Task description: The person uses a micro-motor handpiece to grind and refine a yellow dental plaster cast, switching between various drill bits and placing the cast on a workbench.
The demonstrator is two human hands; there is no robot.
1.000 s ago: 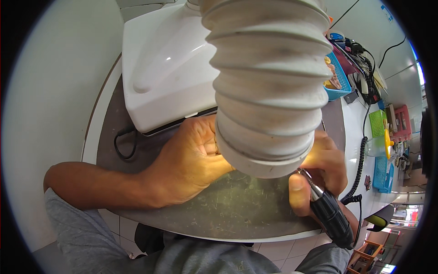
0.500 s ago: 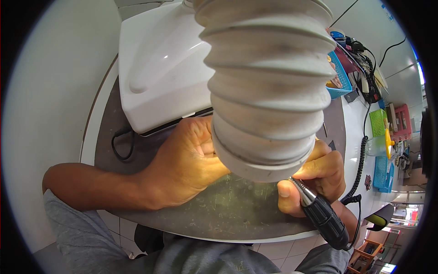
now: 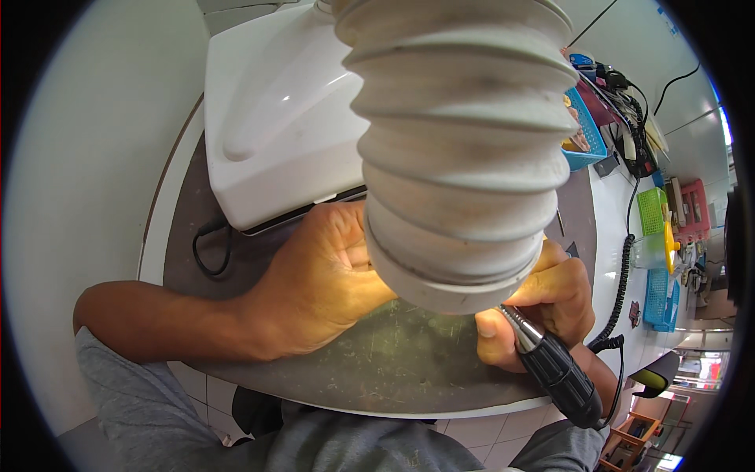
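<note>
My right hand [image 3: 562,295] is closed around a black and silver rotary handpiece [image 3: 557,376], thumb on one side and curled fingers on the other. The tool tilts, its metal nose up and left and its black body down and right; the tip disappears at the rim of a wide ribbed white hose [image 3: 464,165]. To the left, my left hand [image 3: 322,287] is curled with thumb and fingers drawn together, fingertips behind the hose mouth. Whatever it grips is hidden there. Warm light falls on both hands, above a scratched grey-brown work mat [image 3: 409,370].
A large white machine housing [image 3: 287,118] stands at the back left, a black cable [image 3: 214,248] looping beside it. Along the right are a coiled black cord [image 3: 621,291], a blue basket [image 3: 583,134], a green basket [image 3: 651,211] and another blue basket [image 3: 661,300]. A white wall rises at left.
The handpiece and my right thumb have shifted very slightly up and left. My left hand and the hose look the same.
</note>
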